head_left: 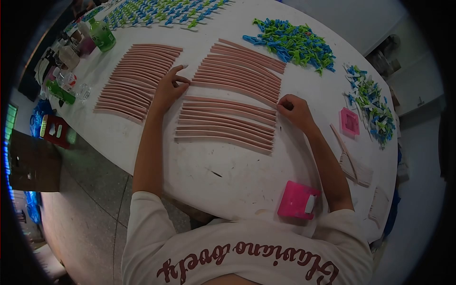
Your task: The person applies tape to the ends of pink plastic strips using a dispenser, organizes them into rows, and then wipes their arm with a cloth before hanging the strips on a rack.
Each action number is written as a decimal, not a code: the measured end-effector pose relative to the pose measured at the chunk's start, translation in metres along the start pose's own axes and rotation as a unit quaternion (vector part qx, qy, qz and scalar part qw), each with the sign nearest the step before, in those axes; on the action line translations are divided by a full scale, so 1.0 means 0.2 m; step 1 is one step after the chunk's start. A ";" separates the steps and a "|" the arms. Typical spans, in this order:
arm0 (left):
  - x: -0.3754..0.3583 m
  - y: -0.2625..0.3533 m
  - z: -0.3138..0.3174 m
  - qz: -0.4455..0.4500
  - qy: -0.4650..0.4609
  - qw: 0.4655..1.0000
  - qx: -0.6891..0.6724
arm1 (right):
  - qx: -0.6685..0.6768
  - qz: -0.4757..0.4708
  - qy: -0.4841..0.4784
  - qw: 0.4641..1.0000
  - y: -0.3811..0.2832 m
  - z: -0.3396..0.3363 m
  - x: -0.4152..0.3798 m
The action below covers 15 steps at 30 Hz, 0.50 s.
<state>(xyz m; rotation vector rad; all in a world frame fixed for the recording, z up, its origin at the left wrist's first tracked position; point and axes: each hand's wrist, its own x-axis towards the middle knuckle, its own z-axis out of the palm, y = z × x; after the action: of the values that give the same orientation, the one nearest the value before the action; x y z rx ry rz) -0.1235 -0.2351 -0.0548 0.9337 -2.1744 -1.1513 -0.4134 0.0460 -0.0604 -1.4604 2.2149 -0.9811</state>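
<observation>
Thin pinkish-brown strips lie in two columns on the white table. In the right-hand column, one strip [232, 91] spans the space between my hands. My left hand [169, 89] has its thumb and a finger pinched together at that strip's left end, with another finger stretched out above. At the right end, my right hand [295, 112] is closed, its fingertips pinching the strip's tip. Below this strip lies a lower group of strips [225, 124], with a narrow gap between. The left column of strips [135, 78] passes partly behind my left hand and forearm.
Blue and green clips pile up at the back [294, 45], and another heap of clips [373, 104] sits at the right. Two pink plastic pieces, one small [349, 122] and one larger [295, 200], stand on the table [213, 164]. Bottles, including a green bottle [101, 35], line the left edge.
</observation>
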 end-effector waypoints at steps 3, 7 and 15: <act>0.00 0.01 0.00 -0.005 0.003 1.000 0.014 | -0.002 0.002 0.000 1.000 0.00 0.00 0.00; -0.01 0.02 0.00 -0.012 0.005 1.000 0.003 | -0.003 -0.007 0.001 1.000 0.01 0.00 0.00; 0.00 0.01 0.00 -0.024 0.003 1.000 0.007 | -0.006 -0.009 0.005 1.000 0.01 0.00 0.00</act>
<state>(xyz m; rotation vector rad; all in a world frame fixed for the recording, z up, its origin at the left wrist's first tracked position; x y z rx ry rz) -0.1233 -0.2342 -0.0531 0.9984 -2.1685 -1.1563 -0.4148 0.0464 -0.0621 -1.4855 2.2228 -0.9852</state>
